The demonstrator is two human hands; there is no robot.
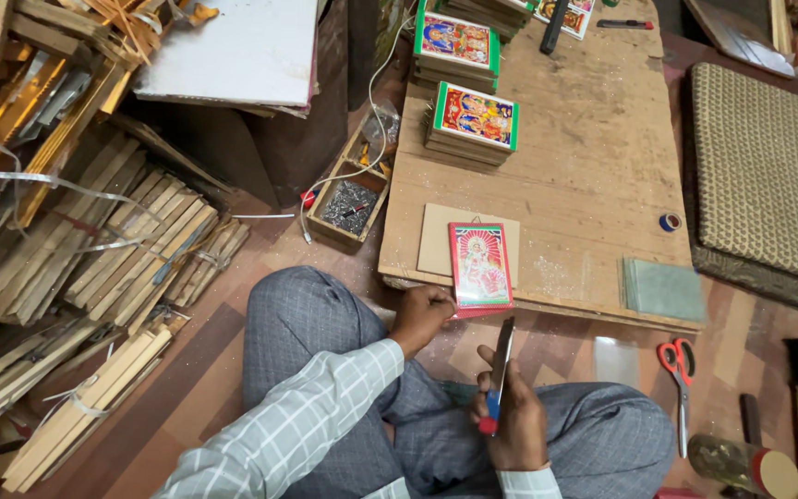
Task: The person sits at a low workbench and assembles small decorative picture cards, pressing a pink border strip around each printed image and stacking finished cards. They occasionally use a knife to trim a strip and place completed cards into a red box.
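I sit cross-legged on the floor at a low wooden board [593, 166]. My left hand [420, 312] is closed at the lower left corner of a small red-framed picture [480, 265] that lies at the board's near edge. My right hand [510, 416] grips a thin dark blade with a blue and red handle [500, 370], held upright below the picture. Under the picture lies a flat brown backing sheet [436, 236].
Stacks of green-framed pictures [473, 120] stand farther back on the board. A tape roll [670, 222], glass panes [662, 288], red scissors [679, 370], a woven mat [768, 166], a box of small nails [348, 205] and piles of wooden moulding [94, 268] surround me.
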